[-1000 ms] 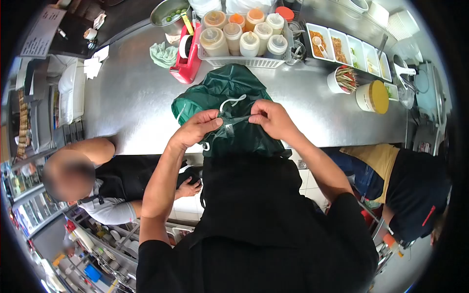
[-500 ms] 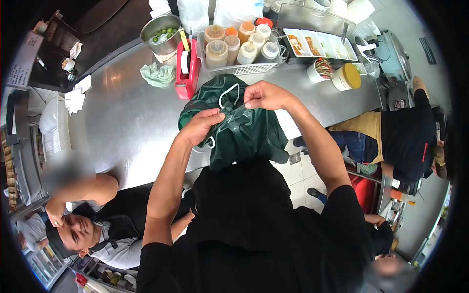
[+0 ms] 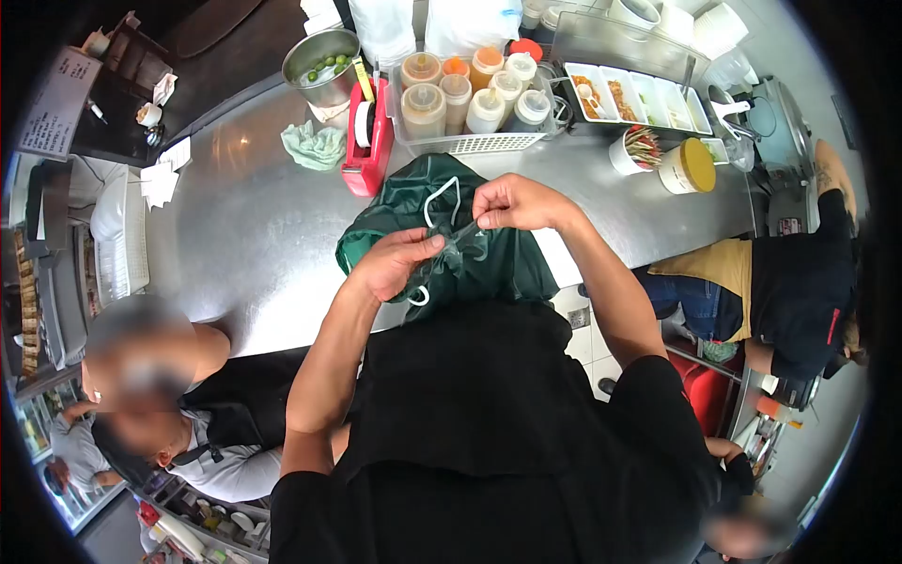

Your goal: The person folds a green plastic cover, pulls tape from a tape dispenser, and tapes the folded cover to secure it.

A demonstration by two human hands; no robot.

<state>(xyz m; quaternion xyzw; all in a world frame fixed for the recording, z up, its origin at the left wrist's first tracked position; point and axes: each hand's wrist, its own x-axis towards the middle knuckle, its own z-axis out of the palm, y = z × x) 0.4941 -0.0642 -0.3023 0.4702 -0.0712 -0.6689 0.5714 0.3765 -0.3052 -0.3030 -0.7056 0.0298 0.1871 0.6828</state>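
Note:
A dark green bag [image 3: 517, 268] with white cord handles [image 3: 430, 199] rests at the front edge of the steel counter, against my black apron. Clear plastic [image 3: 460, 248] is bunched over the middle of the bag, between my hands. My left hand [image 3: 393, 265] pinches this clear plastic from the left, thumb on top. From the right, my right hand [image 3: 520, 201] pinches a thin twisted end of it between thumb and fingertips. Whether the plastic is knotted, I cannot make out. One handle loop stands up behind the plastic; part of another shows below my left hand.
Behind the bag stand a red tape dispenser [image 3: 369, 155] and a basket [image 3: 489, 143] of sauce bottles. A green cloth [image 3: 314, 147] and a pot of limes [image 3: 322, 85] are left of these. Co-workers stand on both sides, one at the left [image 3: 225, 451], another at the right [image 3: 799, 282].
The view has shifted slightly. The clear plastic between my hands is bunched closer and less stretched. Both hands keep their pinch on it.

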